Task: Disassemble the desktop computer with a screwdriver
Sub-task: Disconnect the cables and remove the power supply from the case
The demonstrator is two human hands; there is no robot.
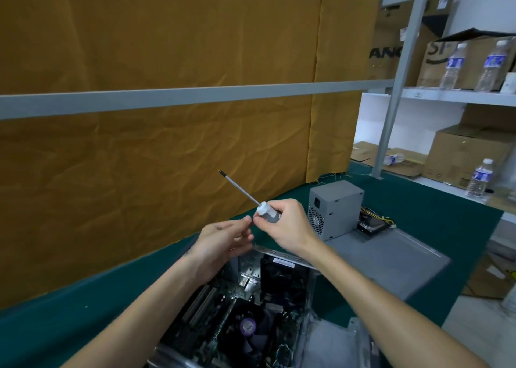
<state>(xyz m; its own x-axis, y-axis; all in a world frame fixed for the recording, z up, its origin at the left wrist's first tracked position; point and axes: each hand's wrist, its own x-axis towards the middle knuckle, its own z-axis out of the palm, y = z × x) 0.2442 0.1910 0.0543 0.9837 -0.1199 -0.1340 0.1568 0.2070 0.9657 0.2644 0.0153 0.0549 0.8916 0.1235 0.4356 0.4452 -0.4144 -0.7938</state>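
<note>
Right now the right hand (pixel 282 225) grips the screwdriver (pixel 252 200) handle above the opened desktop computer (pixel 251 311) at the bench's (pixel 83 311) near edge; the left hand (pixel 223 237) fingers pinch something too small to tell. Dropped, it could vanish among the boards.

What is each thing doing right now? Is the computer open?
Computer case: open, insides showing.
Screwdriver: held up above the case, tip in the air.
Right hand: grips the screwdriver handle.
Left hand: fingertips at the handle; whether they pinch anything is unclear.
Power supply: out of the case, standing on the table.
</note>
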